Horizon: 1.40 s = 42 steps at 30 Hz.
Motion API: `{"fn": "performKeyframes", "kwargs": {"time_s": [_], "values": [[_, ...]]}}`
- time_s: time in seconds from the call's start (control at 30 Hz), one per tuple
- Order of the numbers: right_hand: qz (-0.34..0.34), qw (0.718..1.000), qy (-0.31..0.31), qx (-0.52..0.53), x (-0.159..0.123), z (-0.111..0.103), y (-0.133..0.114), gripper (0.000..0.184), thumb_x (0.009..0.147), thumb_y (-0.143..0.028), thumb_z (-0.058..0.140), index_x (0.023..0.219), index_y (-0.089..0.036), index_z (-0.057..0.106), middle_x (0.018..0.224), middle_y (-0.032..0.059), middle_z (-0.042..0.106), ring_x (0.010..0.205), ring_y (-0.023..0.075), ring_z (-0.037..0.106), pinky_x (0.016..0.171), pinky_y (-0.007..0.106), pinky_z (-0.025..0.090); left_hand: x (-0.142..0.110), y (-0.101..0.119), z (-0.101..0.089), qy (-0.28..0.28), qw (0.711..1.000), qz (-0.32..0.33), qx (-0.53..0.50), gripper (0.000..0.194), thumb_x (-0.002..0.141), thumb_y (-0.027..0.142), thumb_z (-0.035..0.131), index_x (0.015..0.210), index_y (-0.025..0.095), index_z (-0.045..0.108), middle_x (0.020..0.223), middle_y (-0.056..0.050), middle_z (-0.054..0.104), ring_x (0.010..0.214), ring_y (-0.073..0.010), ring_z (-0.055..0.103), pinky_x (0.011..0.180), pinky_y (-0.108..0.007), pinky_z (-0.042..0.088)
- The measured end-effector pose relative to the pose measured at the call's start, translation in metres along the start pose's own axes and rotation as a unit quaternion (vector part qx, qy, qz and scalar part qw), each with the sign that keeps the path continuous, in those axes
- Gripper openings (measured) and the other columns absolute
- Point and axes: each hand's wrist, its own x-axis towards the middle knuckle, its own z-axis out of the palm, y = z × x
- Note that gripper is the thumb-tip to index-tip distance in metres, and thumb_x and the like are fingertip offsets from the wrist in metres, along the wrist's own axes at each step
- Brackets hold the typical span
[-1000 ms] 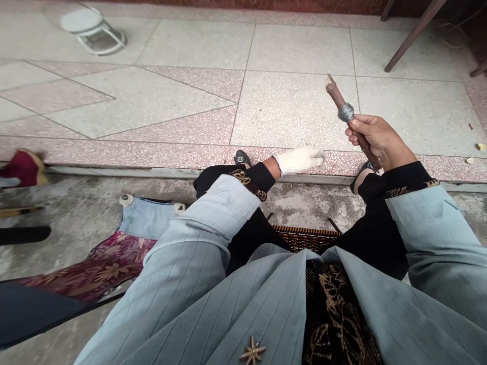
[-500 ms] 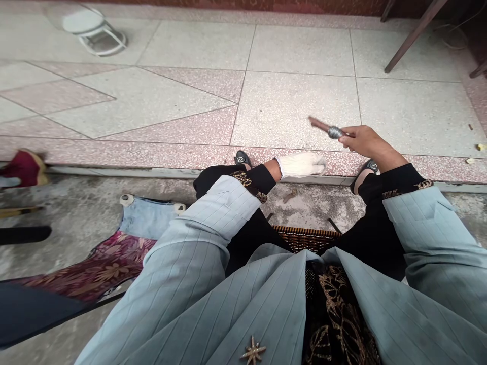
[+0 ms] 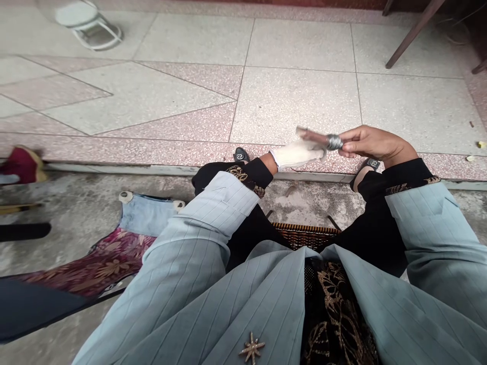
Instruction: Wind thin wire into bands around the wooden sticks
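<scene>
Head view: the bare right hand (image 3: 375, 144), nearer, pinches the stick (image 3: 312, 136) just by its silver wire coil (image 3: 334, 142), the long axis running from that grip to between 9 and 10 o'clock. The stick lies at 1 o'clock from the gloved left hand (image 3: 297, 154); whether that one grips it cannot be told. A shoe (image 3: 241, 156) bears a swirl emblem, no readable writing

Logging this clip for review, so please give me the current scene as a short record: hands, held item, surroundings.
Right hand: bare, holding a stick
Wire: wound around the stick, by the right fingertips
Left hand: gloved in white, near the stick; contact unclear
Floor: pale tiles
Nearby: white stool, upper left; woven seat between the legs
</scene>
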Motion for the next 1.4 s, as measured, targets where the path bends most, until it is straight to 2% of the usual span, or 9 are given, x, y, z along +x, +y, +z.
{"fn": "performKeyframes", "kwargs": {"time_s": [0.17, 0.27, 0.4, 0.7, 0.87, 0.97, 1.07, 1.2, 1.4], "values": [[-0.086, 0.943, 0.284, 0.153, 0.007, -0.006, 0.005, 0.034, 0.085, -0.054, 0.062, 0.102, -0.025, 0.063, 0.075, 0.0013, 0.054, 0.062, 0.0140, 0.047, 0.060, 0.030, 0.044, 0.002, 0.010, -0.001, -0.045, 0.994, -0.002, -0.103, 0.038, 0.092, 0.035, 0.036, 0.103, 0.018, 0.068, 0.080, -0.005, 0.070, 0.071, -0.0155, 0.060, 0.067, -0.029, 0.044], [-0.033, 0.926, 0.343, 0.153, 0.019, -0.011, 0.019, 0.023, 0.086, -0.044, 0.062, 0.094, -0.022, 0.062, 0.072, 0.0011, 0.053, 0.059, 0.0123, 0.045, 0.057, 0.028, 0.042, 0.003, 0.011, 0.002, -0.056, 0.989, 0.049, -0.126, 0.033, 0.090, 0.031, 0.038, 0.097, 0.017, 0.068, 0.084, -0.004, 0.069, 0.075, -0.0150, 0.060, 0.071, -0.027, 0.043], [0.055, 0.930, 0.357, -0.062, 0.028, -0.014, 0.036, 0.029, 0.085, -0.036, 0.064, 0.104, -0.016, 0.071, 0.072, 0.0048, 0.059, 0.060, 0.0146, 0.050, 0.058, 0.031, 0.041, 0.002, 0.009, 0.001, -0.053, 0.992, 0.070, -0.094, 0.031, 0.091, 0.030, 0.039, 0.099, 0.017, 0.066, 0.091, -0.004, 0.068, 0.081, -0.0155, 0.059, 0.074, -0.026, 0.041], [0.169, 0.916, 0.140, -0.335, 0.025, -0.011, 0.033, 0.038, 0.083, -0.036, 0.062, 0.116, -0.021, 0.076, 0.092, 0.0091, 0.072, 0.081, 0.0238, 0.061, 0.071, 0.037, 0.043, -0.007, 0.011, -0.017, -0.013, 0.999, -0.009, 0.044, 0.037, 0.096, 0.034, 0.035, 0.112, 0.019, 0.065, 0.091, -0.006, 0.067, 0.077, -0.0179, 0.058, 0.069, -0.029, 0.037], [0.091, 0.960, -0.144, -0.223, 0.018, -0.008, 0.029, 0.033, 0.077, -0.042, 0.072, 0.105, -0.025, 0.079, 0.082, 0.0018, 0.072, 0.074, 0.0180, 0.060, 0.068, 0.031, 0.044, -0.007, 0.001, -0.026, 0.025, 0.994, -0.078, 0.070, 0.041, 0.097, 0.034, 0.032, 0.115, 0.018, 0.065, 0.095, -0.008, 0.067, 0.085, -0.0206, 0.060, 0.075, -0.031, 0.039], [-0.014, 0.977, -0.198, -0.073, 0.008, -0.006, 0.017, 0.034, 0.076, -0.044, 0.077, 0.103, -0.024, 0.078, 0.075, -0.0002, 0.068, 0.065, 0.0132, 0.055, 0.061, 0.027, 0.043, -0.004, -0.008, -0.027, 0.041, 0.995, -0.084, 0.042, 0.040, 0.097, 0.033, 0.032, 0.112, 0.017, 0.066, 0.097, -0.008, 0.068, 0.086, -0.0199, 0.060, 0.076, -0.031, 0.041], [-0.107, 0.987, -0.068, 0.100, -0.001, -0.005, 0.006, 0.032, 0.079, -0.043, 0.077, 0.101, -0.020, 0.075, 0.071, -0.0002, 0.062, 0.059, 0.0099, 0.049, 0.053, 0.024, 0.040, 0.000, -0.013, -0.023, 0.048, 0.996, -0.078, -0.005, 0.039, 0.096, 0.033, 0.033, 0.110, 0.018, 0.066, 0.098, -0.007, 0.068, 0.083, -0.0186, 0.060, 0.074, -0.030, 0.041], [-0.121, 0.949, 0.161, 0.241, 0.003, -0.004, 0.005, 0.022, 0.082, -0.039, 0.075, 0.093, -0.020, 0.069, 0.070, 0.0000, 0.057, 0.056, 0.0087, 0.047, 0.049, 0.022, 0.039, 0.003, -0.009, -0.013, -0.002, 0.998, -0.058, -0.011, 0.034, 0.092, 0.032, 0.038, 0.102, 0.018, 0.068, 0.087, -0.006, 0.067, 0.075, -0.0176, 0.058, 0.069, -0.030, 0.039], [-0.012, 0.951, 0.285, 0.116, 0.027, -0.003, 0.028, 0.022, 0.084, -0.035, 0.071, 0.094, -0.017, 0.069, 0.066, 0.0008, 0.055, 0.056, 0.0102, 0.046, 0.053, 0.026, 0.040, 0.002, 0.003, -0.002, -0.067, 0.998, 0.004, 0.014, 0.035, 0.092, 0.033, 0.039, 0.105, 0.020, 0.068, 0.088, -0.004, 0.069, 0.075, -0.0170, 0.058, 0.069, -0.029, 0.037]]}}
